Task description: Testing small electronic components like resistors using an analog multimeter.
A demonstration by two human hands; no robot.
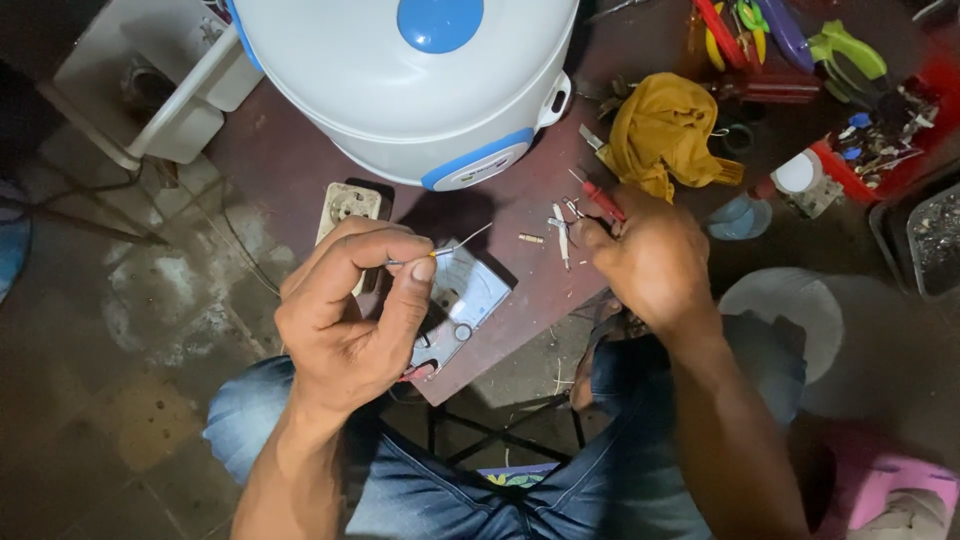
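Left hand (345, 310) is pinched shut on a thin metal probe with a yellow collar (447, 248); thumb and forefinger grip it, tip pointing up-right. The probe sits over a pale square analogue meter with a round knob (462, 300), which lies flat at the near edge of the dark reddish table (290, 160). A thin red lead (418, 372) shows under the same hand, just beside the meter.

Right hand (650, 262) is curled closed around a red-handled tool (604, 200); fingertips are at a small metal part with thin wire legs (562, 228) on the table. Whether the fingers actually touch that part cannot be told.

A tiny tan cylindrical component (531, 238) lies between the hands, apart from both.

Behind: large white round rice cooker with blue lid button and blue front panel (410, 80). Beige wall socket (348, 205) just left of the meter. Crumpled mustard-yellow cloth (668, 135) beyond the right hand. Red tray of small parts (880, 140) far right, coloured-handle tools (760, 35) at the top edge.

The person wears blue jeans (560, 490).
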